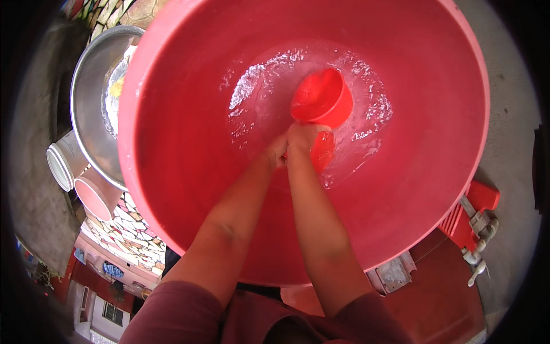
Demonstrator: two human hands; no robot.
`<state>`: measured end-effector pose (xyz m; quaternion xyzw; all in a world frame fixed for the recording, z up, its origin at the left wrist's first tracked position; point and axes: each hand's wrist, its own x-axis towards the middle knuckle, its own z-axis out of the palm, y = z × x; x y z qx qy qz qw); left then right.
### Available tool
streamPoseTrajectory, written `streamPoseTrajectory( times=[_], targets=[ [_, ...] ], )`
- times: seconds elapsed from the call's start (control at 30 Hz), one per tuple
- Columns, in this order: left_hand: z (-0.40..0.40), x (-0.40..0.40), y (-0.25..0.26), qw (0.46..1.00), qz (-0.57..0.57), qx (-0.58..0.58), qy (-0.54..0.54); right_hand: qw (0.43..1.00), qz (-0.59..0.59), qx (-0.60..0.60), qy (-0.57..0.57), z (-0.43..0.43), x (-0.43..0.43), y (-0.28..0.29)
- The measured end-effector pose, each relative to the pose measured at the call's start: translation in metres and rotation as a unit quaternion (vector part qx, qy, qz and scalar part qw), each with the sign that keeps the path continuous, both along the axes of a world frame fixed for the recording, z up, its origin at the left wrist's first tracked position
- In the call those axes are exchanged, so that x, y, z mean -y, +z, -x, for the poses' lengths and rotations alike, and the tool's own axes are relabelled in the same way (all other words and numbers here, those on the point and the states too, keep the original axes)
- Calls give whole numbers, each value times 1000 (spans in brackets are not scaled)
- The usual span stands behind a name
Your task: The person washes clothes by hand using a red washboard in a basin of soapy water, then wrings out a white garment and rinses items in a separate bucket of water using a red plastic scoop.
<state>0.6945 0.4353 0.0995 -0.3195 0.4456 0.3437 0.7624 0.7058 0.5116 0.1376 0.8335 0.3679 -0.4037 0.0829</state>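
Deep inside a large pink-red plastic tub [412, 180], both arms reach down towards rippling water [266, 103] at its bottom. A red plastic dipper or scoop [339, 99] is tilted just above or in the water, its hollow side facing up and left. My right hand [304, 135] is closed around it below the cup. Close against it on the left, my left hand [278, 148] has curled fingers, partly hidden; whether it also grips the dipper is unclear. Another red piece [323, 150] shows under my right hand; it may be part of the dipper or its reflection.
Left of the tub stands a wide metal basin [90, 94] holding water and something yellow. Beside it are a white bucket [64, 163] and a pink bucket [96, 198]. At the lower right, a tap with a pipe [479, 245] and a red plastic object [485, 198] lie near the tub's rim.
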Motion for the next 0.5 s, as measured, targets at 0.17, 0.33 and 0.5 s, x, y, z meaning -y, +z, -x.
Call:
streamPoseTrajectory(
  times=[0.17, 0.33, 0.5],
  targets=[
    [15, 7, -34, 990, -22, -130, 56, 999, 16, -48, -18, 18, 2, -51],
    [54, -30, 10, 964, -34, -223, -144, 878, -67, -311, -358, 3, -10, -86],
    [62, -48, 40, 897, -103, -322, -285, 838, 44, -376, -393, -13, -35, -69]
  ],
)
